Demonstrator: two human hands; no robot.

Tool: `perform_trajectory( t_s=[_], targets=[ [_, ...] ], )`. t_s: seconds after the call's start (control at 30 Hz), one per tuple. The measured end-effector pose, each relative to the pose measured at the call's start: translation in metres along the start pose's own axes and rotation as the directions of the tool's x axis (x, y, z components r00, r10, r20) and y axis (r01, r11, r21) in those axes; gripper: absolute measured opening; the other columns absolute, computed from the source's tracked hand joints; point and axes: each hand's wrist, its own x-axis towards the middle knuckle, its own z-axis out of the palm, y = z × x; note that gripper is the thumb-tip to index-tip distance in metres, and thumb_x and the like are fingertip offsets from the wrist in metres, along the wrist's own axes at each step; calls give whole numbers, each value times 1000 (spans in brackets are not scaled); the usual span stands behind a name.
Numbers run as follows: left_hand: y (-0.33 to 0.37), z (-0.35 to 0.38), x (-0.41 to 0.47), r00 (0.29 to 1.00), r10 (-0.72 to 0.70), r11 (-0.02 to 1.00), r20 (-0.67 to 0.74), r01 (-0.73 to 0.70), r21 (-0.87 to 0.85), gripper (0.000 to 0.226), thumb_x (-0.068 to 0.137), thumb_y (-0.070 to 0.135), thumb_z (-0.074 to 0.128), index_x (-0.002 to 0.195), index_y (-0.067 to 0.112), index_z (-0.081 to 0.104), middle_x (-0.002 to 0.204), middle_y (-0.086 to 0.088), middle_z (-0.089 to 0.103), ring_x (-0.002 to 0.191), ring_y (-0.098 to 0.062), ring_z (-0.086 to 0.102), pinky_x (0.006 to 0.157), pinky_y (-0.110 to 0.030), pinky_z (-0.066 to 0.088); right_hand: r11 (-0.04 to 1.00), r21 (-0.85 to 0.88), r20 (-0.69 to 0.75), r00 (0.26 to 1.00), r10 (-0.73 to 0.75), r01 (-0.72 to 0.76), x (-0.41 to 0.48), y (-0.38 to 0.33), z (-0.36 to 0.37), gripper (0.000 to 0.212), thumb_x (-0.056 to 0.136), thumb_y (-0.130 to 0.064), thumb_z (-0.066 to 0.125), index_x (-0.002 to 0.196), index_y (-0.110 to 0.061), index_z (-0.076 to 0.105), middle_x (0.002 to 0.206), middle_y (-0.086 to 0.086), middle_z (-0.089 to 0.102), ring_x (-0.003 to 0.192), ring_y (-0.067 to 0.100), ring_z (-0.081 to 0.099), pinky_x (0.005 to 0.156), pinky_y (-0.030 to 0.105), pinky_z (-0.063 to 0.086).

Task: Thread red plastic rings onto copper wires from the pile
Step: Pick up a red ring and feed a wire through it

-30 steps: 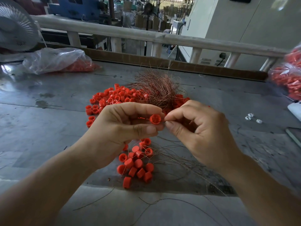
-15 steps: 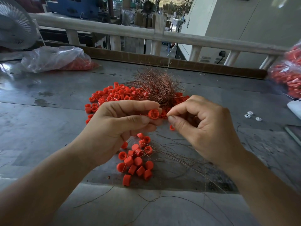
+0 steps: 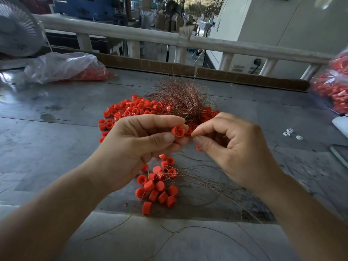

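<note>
Red ring [image 3: 178, 131] pinched in left grip [image 3: 135, 147]; right grip [image 3: 237, 153], contents unclear, pinches just beside.

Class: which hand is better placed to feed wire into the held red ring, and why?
Probably the right hand: its pinched fingertips sit just beside the red ring, which the left hand is busy holding.

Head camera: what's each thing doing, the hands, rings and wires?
left hand, pinching one red ring.
red ring, held, hollow end toward camera.
right hand, fingertips pinching what seems a copper wire.
wire pile, tangled heap among loose rings.
near rings, lying among loose wires.
plastic bag, slumped, rings inside.
</note>
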Motion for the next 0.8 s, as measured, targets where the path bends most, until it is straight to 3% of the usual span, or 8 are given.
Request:
perform_trajectory(
  t_s=[0.17, 0.43, 0.53, 0.6, 0.67, 0.8],
  targets=[
    [-3, -1, 0, 998, -32, 998, 54, 34, -49, 32, 59, 8, 66, 89, 13, 75, 82, -7, 73, 73, -14, 70, 62, -18, 54, 997, 47, 110, 992, 59, -65, -1, 1, 4, 6, 75, -14, 72, 80, -16, 72, 73, -8, 61, 72, 5, 57, 63, 11, 43],
    [-3, -2, 0, 993, -73, 996, 95, 78, -51, 25, 63, 10, 65, 85, 14, 75, 84, -9, 73, 76, -15, 71, 63, -18, 54, 995, 61, 141, 988, 64, -73, -1, 3, 7, 10, 73, -20, 72, 82, -16, 72, 71, -12, 60, 72, 0, 57, 62, 8, 42],
    [-3, -2, 1, 995, -77, 994, 68, 82, -69, 25, 62, 10, 65, 84, 12, 75, 83, -10, 73, 75, -16, 71, 63, -18, 55, 992, 99, 207, 977, 57, -79, 0, 2, 7, 23, 70, -39, 65, 80, -19, 71, 69, -14, 59, 70, -3, 57, 62, 7, 42],
    [-4, -2, 2, 997, -72, 993, 23, 74, -93, 23, 62, 9, 65, 82, 11, 75, 81, -11, 73, 75, -16, 71, 62, -18, 55, 983, 89, 237, 962, 137, -162, 5, 8, 1, 31, 63, -57, 58, 75, -31, 69, 69, -15, 63, 68, 1, 60, 60, 13, 46],
    [-5, -2, 3, 997, -73, 992, -33, 69, -108, 22, 65, 4, 61, 80, 10, 75, 80, -11, 73, 74, -16, 71, 61, -17, 54, 965, 23, 172, 952, 252, -259, 11, 24, -5, 31, 66, -60, 55, 71, -32, 67, 68, -11, 66, 65, 10, 62, 61, 23, 48],
    [-6, -1, 3, 992, -80, 991, -102, 67, -117, 26, 66, -1, 55, 78, 9, 75, 79, -11, 72, 74, -17, 71, 60, -16, 54, 876, -223, -94, 904, 417, -428, 17, 68, -14, 11, 82, -29, 65, 81, -21, 72, 68, -16, 62, 71, 5, 60, 67, 16, 44]
  ],
)
